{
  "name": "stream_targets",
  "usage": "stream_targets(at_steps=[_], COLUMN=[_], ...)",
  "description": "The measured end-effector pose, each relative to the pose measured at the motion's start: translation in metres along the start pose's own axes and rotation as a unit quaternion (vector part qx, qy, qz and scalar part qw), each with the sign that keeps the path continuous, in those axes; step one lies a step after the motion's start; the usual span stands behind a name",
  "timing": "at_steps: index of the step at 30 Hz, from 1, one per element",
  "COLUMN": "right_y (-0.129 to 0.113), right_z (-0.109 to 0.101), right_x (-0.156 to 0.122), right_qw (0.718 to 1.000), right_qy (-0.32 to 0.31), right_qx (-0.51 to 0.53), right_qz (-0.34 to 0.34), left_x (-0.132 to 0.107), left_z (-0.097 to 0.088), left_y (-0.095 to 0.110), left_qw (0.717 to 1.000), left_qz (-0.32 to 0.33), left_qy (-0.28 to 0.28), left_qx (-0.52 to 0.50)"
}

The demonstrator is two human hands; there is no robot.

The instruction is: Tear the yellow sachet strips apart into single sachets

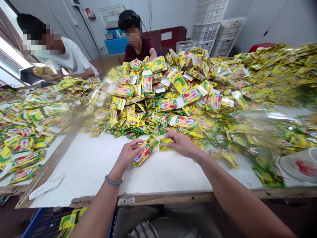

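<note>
My left hand (130, 153) is closed around a small yellow and green candy box (143, 154), tilted over the white table top. A green sachet (152, 141) pokes out of the box's upper end. My right hand (179, 143), just to the right, pinches a yellow sachet (165, 144) close to that end; the two hands are apart. Directly behind them rises a heap of sachets (158, 120), with boxes (184, 122) of the same print piled on it, several with white flaps open.
Loose sachets (272, 132) spread along the right, beside a white tub (299, 165) with a red pattern. More boxes (27, 162) lie left of a wooden strip (53, 158). Two people sit across the table. A blue crate (37, 224) holding packets stands below the wooden front edge (168, 198).
</note>
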State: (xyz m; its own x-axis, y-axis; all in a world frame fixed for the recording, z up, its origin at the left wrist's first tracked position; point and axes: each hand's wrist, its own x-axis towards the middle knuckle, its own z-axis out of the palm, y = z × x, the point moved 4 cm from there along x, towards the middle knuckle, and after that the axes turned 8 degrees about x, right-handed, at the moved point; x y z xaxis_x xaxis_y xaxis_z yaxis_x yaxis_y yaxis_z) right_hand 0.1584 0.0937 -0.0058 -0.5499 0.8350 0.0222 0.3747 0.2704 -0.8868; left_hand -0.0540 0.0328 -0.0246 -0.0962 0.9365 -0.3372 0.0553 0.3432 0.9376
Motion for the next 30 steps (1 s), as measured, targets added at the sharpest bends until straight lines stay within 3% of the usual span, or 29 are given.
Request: stream_targets(at_steps=[3,9,14,18,22,27,30], right_y=[0.000,-0.007,-0.014,-0.013,-0.016,-0.023,-0.026], right_z=[-0.004,0.011,0.009,0.006,0.012,0.015,0.017], right_x=[0.007,0.009,0.008,0.008,0.005,0.000,-0.001], right_qw=[0.995,0.993,0.983,0.976,0.975,0.974,0.976], right_qy=[0.061,0.078,0.120,0.156,0.160,0.161,0.126], right_qx=[0.063,0.071,0.118,0.146,0.145,0.057,0.039], right_qz=[-0.047,-0.050,-0.069,-0.053,-0.062,-0.148,-0.174], left_x=[-0.001,-0.005,-0.008,-0.008,-0.007,-0.008,-0.009], left_z=[0.005,0.018,0.025,0.026,0.021,0.019,0.020], left_y=[0.000,0.003,0.001,0.001,0.002,0.001,0.001], left_qw=[0.999,0.995,0.991,0.991,0.994,0.993,0.993], left_qz=[0.005,0.000,-0.018,-0.020,-0.015,-0.022,-0.027], left_qy=[-0.038,-0.097,-0.133,-0.127,-0.079,-0.078,-0.072], left_qx=[0.003,-0.020,-0.012,-0.026,-0.078,-0.088,-0.085])
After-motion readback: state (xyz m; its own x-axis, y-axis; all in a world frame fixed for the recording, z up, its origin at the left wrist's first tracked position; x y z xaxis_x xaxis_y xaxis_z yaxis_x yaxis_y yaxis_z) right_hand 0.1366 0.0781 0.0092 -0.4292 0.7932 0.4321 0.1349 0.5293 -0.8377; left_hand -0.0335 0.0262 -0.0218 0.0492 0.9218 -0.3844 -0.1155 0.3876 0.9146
